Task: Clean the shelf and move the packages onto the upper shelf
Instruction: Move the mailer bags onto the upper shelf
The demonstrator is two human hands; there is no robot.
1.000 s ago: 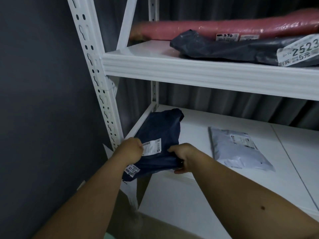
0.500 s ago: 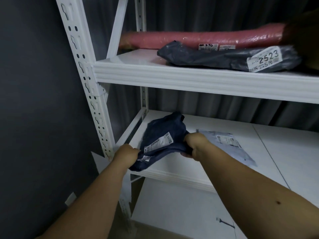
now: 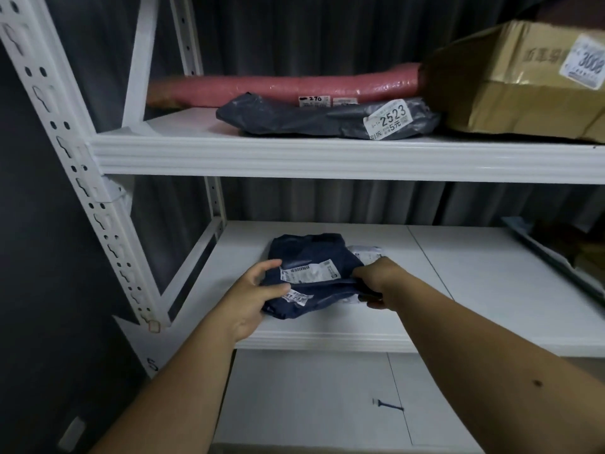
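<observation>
A dark blue package point(image 3: 311, 257) with white labels is held just above the front of the middle shelf point(image 3: 327, 340). My left hand point(image 3: 252, 299) grips its left edge, thumb on top. My right hand point(image 3: 376, 280) grips its right edge. A light grey package point(image 3: 368, 252) lies on the shelf behind it, mostly hidden by the blue one and my right hand. The upper shelf point(image 3: 327, 158) carries a long pink roll point(image 3: 281, 86), a dark grey bag point(image 3: 304, 117) labelled 2523 and a cardboard box point(image 3: 523, 90).
White perforated uprights point(image 3: 75, 178) stand at the left against a dark wall. A lower shelf point(image 3: 311, 398) shows below with a small dark screw point(image 3: 388, 404). At the right edge of the middle shelf lies a dim object point(image 3: 556, 253). Grey curtain hangs behind.
Both hands have carried the blue package to the right, off the shelf's left corner and over the grey package. The view has tilted up, bringing the cardboard box into sight.
</observation>
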